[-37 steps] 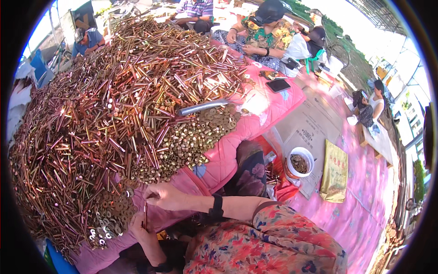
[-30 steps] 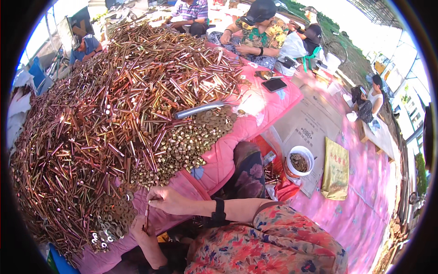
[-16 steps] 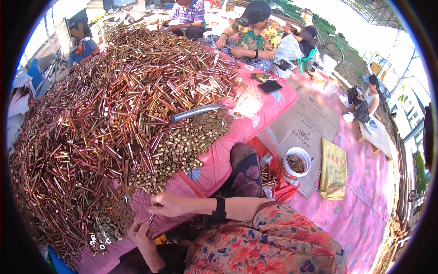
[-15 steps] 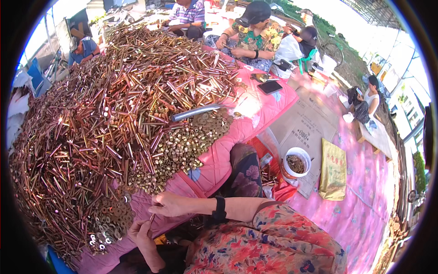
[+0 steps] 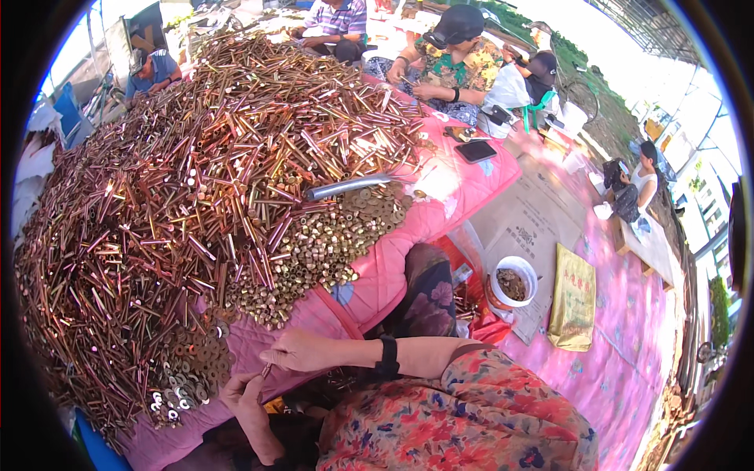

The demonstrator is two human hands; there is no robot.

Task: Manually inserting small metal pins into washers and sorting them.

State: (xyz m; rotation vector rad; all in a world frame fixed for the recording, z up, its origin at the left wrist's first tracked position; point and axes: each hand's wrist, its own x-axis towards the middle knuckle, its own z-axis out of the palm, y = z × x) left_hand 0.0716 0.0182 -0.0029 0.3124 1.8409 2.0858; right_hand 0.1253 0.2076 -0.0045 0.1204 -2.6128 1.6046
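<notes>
My left hand (image 5: pixel 246 399) pinches the lower end of a small copper-coloured metal rod (image 5: pixel 266 369) between thumb and fingers. At the rod's upper end my right hand (image 5: pixel 295 351) is closed, its fingertips around it; a dark band circles that wrist. Just beyond the hands lie a patch of flat washers (image 5: pixel 200 357) and a heap of brass-coloured nuts (image 5: pixel 314 251). A huge pile of copper-coloured metal rods and tubes (image 5: pixel 181 196) rises behind them. All of it rests on a pink quilted cloth (image 5: pixel 377 286).
A grey curved tube (image 5: pixel 348 187) lies on the pile, a phone (image 5: pixel 476 151) on the cloth. To the right are a white bucket (image 5: pixel 513 281) with small parts inside, a yellow sack (image 5: pixel 573 298) and flattened cardboard (image 5: pixel 526 228). Several other people sit around the pile and beyond.
My hands have drawn closer together on the rod, and less of it shows between them. The view has shifted slightly, moving the pile and background a little rightward.
</notes>
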